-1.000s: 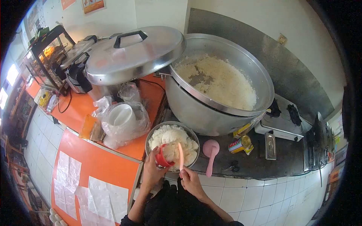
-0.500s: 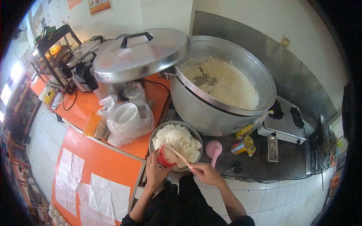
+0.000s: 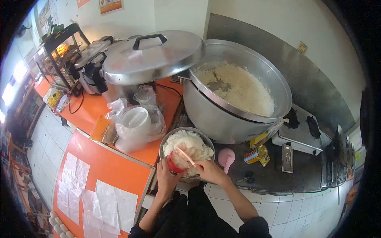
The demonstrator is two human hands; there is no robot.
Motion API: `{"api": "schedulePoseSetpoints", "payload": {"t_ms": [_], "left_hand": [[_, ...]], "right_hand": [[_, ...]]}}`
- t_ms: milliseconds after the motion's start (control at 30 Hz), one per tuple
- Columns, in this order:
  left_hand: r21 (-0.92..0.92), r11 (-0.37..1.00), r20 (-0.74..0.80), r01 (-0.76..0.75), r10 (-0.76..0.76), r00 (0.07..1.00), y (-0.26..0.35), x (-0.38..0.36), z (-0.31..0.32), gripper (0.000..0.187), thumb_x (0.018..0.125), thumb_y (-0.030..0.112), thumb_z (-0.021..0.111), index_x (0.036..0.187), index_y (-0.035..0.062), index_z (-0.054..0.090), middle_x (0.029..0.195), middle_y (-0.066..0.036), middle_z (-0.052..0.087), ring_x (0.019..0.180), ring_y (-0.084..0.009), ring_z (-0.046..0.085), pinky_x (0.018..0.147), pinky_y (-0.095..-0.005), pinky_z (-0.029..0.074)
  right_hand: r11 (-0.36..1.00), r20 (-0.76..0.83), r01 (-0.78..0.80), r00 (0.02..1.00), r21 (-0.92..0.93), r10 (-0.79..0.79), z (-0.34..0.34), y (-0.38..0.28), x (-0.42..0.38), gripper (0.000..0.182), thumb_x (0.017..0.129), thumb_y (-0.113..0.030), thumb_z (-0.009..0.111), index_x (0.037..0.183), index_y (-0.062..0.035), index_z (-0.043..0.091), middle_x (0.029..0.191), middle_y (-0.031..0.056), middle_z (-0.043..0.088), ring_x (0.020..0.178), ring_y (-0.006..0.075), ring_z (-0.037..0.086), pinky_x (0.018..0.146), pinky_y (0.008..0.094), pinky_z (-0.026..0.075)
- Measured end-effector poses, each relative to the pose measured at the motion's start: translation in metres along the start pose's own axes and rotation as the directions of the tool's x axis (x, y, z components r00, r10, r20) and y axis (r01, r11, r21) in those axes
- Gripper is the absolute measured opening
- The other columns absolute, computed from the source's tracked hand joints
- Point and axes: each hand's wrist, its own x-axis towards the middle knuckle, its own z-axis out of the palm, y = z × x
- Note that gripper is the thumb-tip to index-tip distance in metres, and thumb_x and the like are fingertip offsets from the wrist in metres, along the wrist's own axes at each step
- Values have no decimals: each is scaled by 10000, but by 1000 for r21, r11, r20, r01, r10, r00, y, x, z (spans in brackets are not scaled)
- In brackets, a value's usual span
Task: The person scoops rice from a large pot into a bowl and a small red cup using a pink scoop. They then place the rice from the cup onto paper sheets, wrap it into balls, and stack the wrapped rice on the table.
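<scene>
My left hand [image 3: 166, 177] is closed round a small red cup [image 3: 174, 164], tilted over the metal bowl [image 3: 213, 147] of white rice [image 3: 184, 139]. A light pink rice paddle [image 3: 185, 156] is gripped in my right hand [image 3: 209, 171]; its blade end lies at the rice by the cup's mouth. Rice shows at the cup's opening. Just right of the bowl lies a pink ladle [image 3: 226, 157] on the dark counter. Behind the bowl stands a big rice cooker [image 3: 222, 119] with its lid [image 3: 154, 59] raised and rice inside.
Plastic bags hold white containers [image 3: 136, 121] on the orange counter, left of the bowl. Clear plastic sheets [image 3: 107, 202] lie on the orange table. A can [image 3: 256, 154], scissors [image 3: 247, 177], a narrow metal tray [image 3: 287, 158] and a white stove [image 3: 297, 135] are at the right.
The paddle has shifted away from me and left, its blade now deeper at the rice near the cup. The red cup is tipped more toward the bowl. The view has shifted slightly.
</scene>
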Motion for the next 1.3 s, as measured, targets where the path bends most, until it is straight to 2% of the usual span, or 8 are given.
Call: {"api": "schedulePoseSetpoints", "payload": {"t_ms": [300, 400, 500, 733, 833, 933, 1067, 1300], "left_hand": [[52, 998, 21, -36, 35, 999, -5, -3, -3, 772, 508, 230, 841, 1138, 2, 457, 1012, -171, 531, 950, -345, 499, 814, -418, 421], [-17, 1000, -9, -16, 16, 1000, -4, -5, -5, 786, 506, 224, 841, 1149, 0, 449, 1041, -169, 526, 983, -346, 497, 833, -416, 421], [-14, 1000, -31, -18, 18, 999, -4, -6, -5, 811, 503, 214, 841, 1181, 6, 448, 1067, -163, 522, 1019, -343, 493, 861, -412, 418], [76, 992, 1, -103, 103, 995, -10, -4, 1, 835, 495, 229, 842, 1216, 20, 477, 1099, -158, 519, 1029, -334, 495, 870, -411, 422], [58, 994, 32, -94, 92, 995, -13, -5, -1, 826, 497, 246, 842, 1205, 13, 487, 1098, -161, 522, 1022, -335, 499, 867, -413, 423], [30, 998, 30, -63, 62, 998, -17, -4, -3, 832, 498, 258, 844, 1203, 7, 481, 1087, -161, 524, 1017, -337, 499, 870, -413, 420], [28, 993, 6, -110, 110, 994, -14, -5, -3, 835, 494, 271, 849, 1189, 3, 472, 1073, -163, 522, 1012, -339, 498, 872, -412, 416], [43, 992, 29, -118, 116, 993, -20, -3, -3, 818, 494, 254, 853, 1168, 0, 463, 1102, -176, 519, 1038, -345, 498, 876, -410, 422]], "right_hand": [[991, 6, 134, 991, -13, -134, 32, 6, -30, 236, 866, -140, 501, 1034, -15, 608, 795, 245, 603, 748, 389, 606, 638, 429, 453], [983, 41, -56, 998, 175, 50, -1, 16, -39, 248, 878, -157, 497, 1057, -22, 605, 780, 239, 606, 744, 387, 607, 629, 417, 456], [987, -161, -87, 981, 132, 108, 4, 5, -46, 247, 889, -169, 490, 1057, -36, 612, 762, 228, 609, 726, 390, 606, 621, 414, 456], [993, -186, 59, 979, -103, -78, 84, 9, -42, 422, 866, -80, 484, 1248, 81, 407, 801, 270, 580, 761, 421, 569, 618, 408, 444], [977, -177, 213, 960, -30, -215, 79, 19, -44, 372, 875, -107, 496, 1215, 42, 477, 730, 249, 575, 660, 349, 598, 583, 380, 443], [992, 9, 31, 999, 119, -32, 32, 11, -44, 272, 855, -121, 528, 1081, 23, 580, 778, 268, 591, 738, 387, 614, 633, 400, 472], [994, -190, 8, 982, 110, 13, 22, 11, -36, 240, 855, -140, 530, 1026, 4, 616, 754, 260, 592, 716, 392, 611, 612, 394, 470], [979, -133, 139, 978, -152, -160, 72, 12, -49, 420, 867, -166, 506, 1250, 0, 462, 822, 245, 582, 763, 394, 580, 665, 448, 458]]}}
